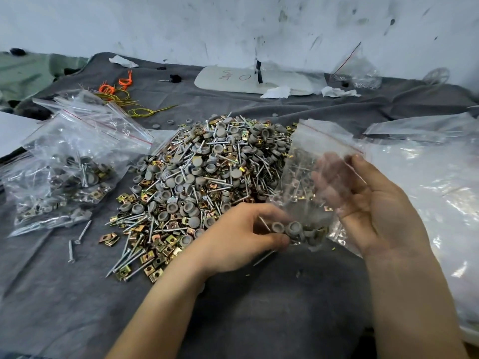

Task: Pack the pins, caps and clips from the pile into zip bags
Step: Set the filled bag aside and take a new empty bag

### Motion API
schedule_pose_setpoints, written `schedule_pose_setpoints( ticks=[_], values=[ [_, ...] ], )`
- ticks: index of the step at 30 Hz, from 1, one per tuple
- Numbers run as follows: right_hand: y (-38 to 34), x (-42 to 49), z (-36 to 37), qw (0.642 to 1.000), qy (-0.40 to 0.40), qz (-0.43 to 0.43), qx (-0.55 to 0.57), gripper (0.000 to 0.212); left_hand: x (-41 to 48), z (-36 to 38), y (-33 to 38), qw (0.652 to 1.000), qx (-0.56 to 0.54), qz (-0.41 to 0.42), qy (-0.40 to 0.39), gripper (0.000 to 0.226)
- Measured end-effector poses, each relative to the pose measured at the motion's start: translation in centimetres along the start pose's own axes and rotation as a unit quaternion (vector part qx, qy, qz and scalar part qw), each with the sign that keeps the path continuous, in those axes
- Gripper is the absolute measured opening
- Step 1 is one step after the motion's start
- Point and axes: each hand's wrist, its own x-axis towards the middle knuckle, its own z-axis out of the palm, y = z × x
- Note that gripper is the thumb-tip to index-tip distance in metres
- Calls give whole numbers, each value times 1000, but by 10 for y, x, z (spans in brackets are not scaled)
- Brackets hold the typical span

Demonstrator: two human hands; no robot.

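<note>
**A:** Where's the zip bag [313,161] right now?

**B:** Right of centre, near side. It's upright just over the grey cloth [272,307], red-striped mouth at the top, and it overlaps the right flank of the pile [207,172].

**A:** Who's got hold of it?

**B:** Both hands. The right hand [373,203] sits palm-up behind it, fingers spread along the back of the plastic, thumb on the right edge. The left hand [241,237] reaches in from the near left, fingers and thumb curled round the bag's bottom end. It's a bit blurred there, but the pinch is plain.

**A:** Anything inside?

**B:** Grey caps [294,227] bunched at the bottom, right at the left fingers. Pins [298,182] slant above them, with a brass-coloured clip or two.

**A:** And the pile?

**B:** A big heap mid-cloth: caps, silver pins and gold clips [155,255] all mixed, spilling toward the near left.

**A:** Round about?

**B:** Filled bags [64,177] stacked at the left, with two loose pins [83,231] on their near side. On the far side there are orange and yellow wire loops [121,82], a white board [233,79] by the wall and crumpled paper [276,92] beside it. A clear plastic sheet [427,177] lies at the right.
</note>
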Motion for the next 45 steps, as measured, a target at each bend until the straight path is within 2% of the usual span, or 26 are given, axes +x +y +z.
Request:
schedule_pose_setpoints(
  ticks=[1,4,7,10,13,19,24,29,35,38,45],
  values=[
    [-1,-1,0,999,-15,-23,-31,8,-1,-1,0,1000,-2,5,-9,22],
    [-3,-7,1,988,-83,-80,-104,7,-4,-3,4,998,-56,25,-13,35],
    [1,-11,5,968,-142,-116,-170,13,-4,-6,12,975,-185,87,91,41],
    [6,-10,6,955,-149,-140,-213,11,-3,-5,17,938,-248,136,201,23],
    [6,-8,4,955,-149,-138,-217,9,-2,-4,17,919,-282,143,235,14],
    [6,-6,2,951,-158,-142,-223,15,-3,-10,15,923,-275,140,230,15],
    [6,-7,1,943,-177,-166,-228,10,-7,-15,15,933,-224,144,242,12],
    [6,-9,1,938,-193,-185,-219,12,-9,-14,17,930,-226,157,243,12],
    [7,-8,1,918,-223,-180,-275,16,-11,-13,19,935,-200,157,246,14],
    [8,-7,1,907,-215,-187,-311,6,-11,-13,19,936,-198,154,247,14],
    [5,-10,0,894,-235,-182,-335,12,-10,-12,17,935,-196,180,234,13]
  ],
)
